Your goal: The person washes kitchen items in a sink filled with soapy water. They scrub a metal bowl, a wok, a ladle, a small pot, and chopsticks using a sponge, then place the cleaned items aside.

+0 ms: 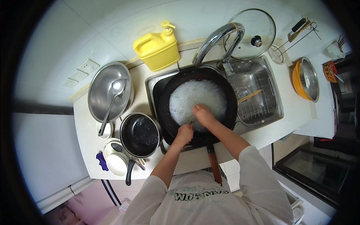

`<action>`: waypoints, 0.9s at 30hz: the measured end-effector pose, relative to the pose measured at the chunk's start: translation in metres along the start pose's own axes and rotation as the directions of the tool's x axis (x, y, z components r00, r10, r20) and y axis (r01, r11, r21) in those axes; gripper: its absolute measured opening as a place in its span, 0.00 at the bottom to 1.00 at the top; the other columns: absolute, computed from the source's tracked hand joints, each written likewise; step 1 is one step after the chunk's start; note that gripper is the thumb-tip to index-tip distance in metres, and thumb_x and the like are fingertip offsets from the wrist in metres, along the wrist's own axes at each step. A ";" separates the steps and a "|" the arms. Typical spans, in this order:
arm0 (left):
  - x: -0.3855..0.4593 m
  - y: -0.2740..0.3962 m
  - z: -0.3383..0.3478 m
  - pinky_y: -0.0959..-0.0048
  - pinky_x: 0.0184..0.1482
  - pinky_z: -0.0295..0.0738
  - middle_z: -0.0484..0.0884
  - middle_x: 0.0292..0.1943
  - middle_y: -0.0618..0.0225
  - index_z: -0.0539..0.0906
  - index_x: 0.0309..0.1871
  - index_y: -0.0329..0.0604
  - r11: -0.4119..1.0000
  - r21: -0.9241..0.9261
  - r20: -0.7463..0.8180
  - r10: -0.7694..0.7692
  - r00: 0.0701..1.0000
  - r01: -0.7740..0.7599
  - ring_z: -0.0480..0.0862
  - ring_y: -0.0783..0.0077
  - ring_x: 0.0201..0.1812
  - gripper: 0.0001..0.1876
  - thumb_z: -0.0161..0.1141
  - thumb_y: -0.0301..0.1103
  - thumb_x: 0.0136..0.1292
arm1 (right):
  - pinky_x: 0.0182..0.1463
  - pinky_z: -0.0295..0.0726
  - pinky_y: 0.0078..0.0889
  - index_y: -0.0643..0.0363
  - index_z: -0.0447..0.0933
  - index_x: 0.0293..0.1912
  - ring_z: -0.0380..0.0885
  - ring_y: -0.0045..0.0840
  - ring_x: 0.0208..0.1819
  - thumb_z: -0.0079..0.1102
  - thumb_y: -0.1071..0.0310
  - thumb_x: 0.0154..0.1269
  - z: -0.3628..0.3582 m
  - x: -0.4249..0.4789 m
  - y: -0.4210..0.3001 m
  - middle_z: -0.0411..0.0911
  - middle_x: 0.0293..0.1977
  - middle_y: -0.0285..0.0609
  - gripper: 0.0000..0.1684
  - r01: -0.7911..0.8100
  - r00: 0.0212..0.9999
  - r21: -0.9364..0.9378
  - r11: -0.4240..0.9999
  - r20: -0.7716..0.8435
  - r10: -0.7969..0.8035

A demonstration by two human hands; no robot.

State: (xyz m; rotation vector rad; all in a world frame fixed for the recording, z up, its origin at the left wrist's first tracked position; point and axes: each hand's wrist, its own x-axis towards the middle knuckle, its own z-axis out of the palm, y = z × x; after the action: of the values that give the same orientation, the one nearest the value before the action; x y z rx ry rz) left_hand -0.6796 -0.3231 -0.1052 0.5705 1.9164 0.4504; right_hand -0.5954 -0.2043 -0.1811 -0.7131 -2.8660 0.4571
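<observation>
A large black frying pan [180, 81] with a reddish-brown handle rests over the left basin of a steel double sink. Foamy, cloudy water [187, 92] fills its middle. My left hand [185, 134] is closed at the near side of the pan, around one end of a small, thin item too unclear to name. Just above and to the right, my right hand [203, 113] is over the foam with its fingers bent inward, near the other end of that item. Whether the right fingers grip anything cannot be made out. The chrome faucet [216, 35] arches behind the pan.
Left on the counter are a steel basin [98, 92] holding a ladle [111, 108], a black saucepan [144, 135] and white bowls [116, 166]. Behind stand a yellow jug [159, 52] and a glass lid [265, 28]. Chopsticks [250, 95] lie in the right basin [277, 107].
</observation>
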 end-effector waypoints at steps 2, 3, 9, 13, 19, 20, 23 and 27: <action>0.004 -0.002 0.003 0.62 0.24 0.76 0.80 0.23 0.50 0.77 0.28 0.36 0.968 0.227 -0.169 0.145 0.975 -0.105 0.82 0.54 0.23 0.16 0.43 0.36 0.66 | 0.48 0.74 0.36 0.63 0.71 0.35 0.72 0.40 0.45 0.52 0.78 0.49 -0.009 0.003 0.014 0.70 0.39 0.47 0.09 0.078 0.993 -0.175 0.982 -0.072 -0.091; 0.005 -0.008 0.004 0.61 0.26 0.77 0.81 0.25 0.49 0.78 0.29 0.37 0.910 0.389 -0.279 0.266 0.923 -0.145 0.82 0.52 0.25 0.16 0.44 0.37 0.66 | 0.49 0.74 0.37 0.64 0.71 0.36 0.71 0.41 0.45 0.51 0.78 0.50 -0.014 0.001 0.019 0.69 0.40 0.48 0.09 -0.043 0.995 -0.130 0.991 -0.090 0.031; -0.005 0.014 -0.014 0.55 0.33 0.76 0.82 0.28 0.51 0.76 0.38 0.40 0.849 0.526 -0.385 0.284 0.878 -0.044 0.83 0.50 0.32 0.12 0.47 0.39 0.65 | 0.53 0.71 0.40 0.62 0.68 0.42 0.68 0.43 0.49 0.49 0.76 0.54 -0.015 -0.021 0.026 0.66 0.42 0.50 0.13 -0.429 0.903 -0.085 0.899 -0.014 0.430; 0.041 -0.030 -0.012 0.58 0.35 0.76 0.82 0.36 0.53 0.75 0.41 0.41 0.963 0.006 -0.243 0.262 0.934 -0.269 0.82 0.54 0.37 0.10 0.47 0.37 0.66 | 0.53 0.71 0.41 0.62 0.67 0.44 0.69 0.44 0.48 0.51 0.73 0.55 -0.024 -0.020 0.014 0.66 0.42 0.51 0.14 -0.299 0.953 0.031 0.954 0.059 0.297; 0.037 -0.011 -0.019 0.61 0.58 0.68 0.71 0.58 0.63 0.67 0.58 0.42 0.300 -0.916 0.370 0.382 0.847 0.265 0.73 0.61 0.57 0.17 0.43 0.36 0.68 | 0.39 0.73 0.36 0.63 0.67 0.34 0.74 0.41 0.37 0.57 0.70 0.55 -0.028 -0.014 0.020 0.72 0.35 0.51 0.10 -0.250 0.912 0.702 0.667 -0.060 0.405; 0.033 -0.008 -0.015 0.62 0.62 0.63 0.66 0.62 0.61 0.66 0.60 0.44 0.319 -0.930 0.303 0.377 0.875 0.184 0.68 0.61 0.61 0.19 0.40 0.39 0.69 | 0.35 0.72 0.37 0.61 0.66 0.34 0.75 0.40 0.33 0.58 0.68 0.55 -0.037 -0.017 0.006 0.74 0.31 0.51 0.11 -0.185 0.929 0.713 0.677 -0.098 0.357; 0.040 -0.021 -0.001 0.63 0.61 0.63 0.68 0.61 0.66 0.64 0.62 0.48 0.049 -0.984 0.170 0.523 0.835 0.170 0.68 0.62 0.60 0.20 0.40 0.41 0.70 | 0.36 0.72 0.37 0.60 0.66 0.34 0.76 0.41 0.33 0.58 0.66 0.56 -0.082 -0.022 -0.046 0.75 0.31 0.50 0.12 -0.123 0.988 0.812 0.570 0.048 0.145; 0.017 0.006 0.007 0.59 0.67 0.51 0.60 0.66 0.62 0.62 0.64 0.49 -0.137 -0.967 0.125 0.484 0.866 0.216 0.59 0.59 0.66 0.24 0.30 0.49 0.71 | 0.31 0.75 0.41 0.59 0.69 0.33 0.77 0.44 0.29 0.54 0.61 0.58 -0.078 -0.019 -0.065 0.77 0.29 0.48 0.11 -0.030 0.997 0.476 0.879 -0.044 0.058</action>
State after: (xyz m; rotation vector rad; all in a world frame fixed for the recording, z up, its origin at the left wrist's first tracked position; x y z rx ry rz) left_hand -0.6780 -0.3078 -0.1173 -0.2489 0.4572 1.6097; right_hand -0.5892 -0.2479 -0.0879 -0.6811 -2.5231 1.0796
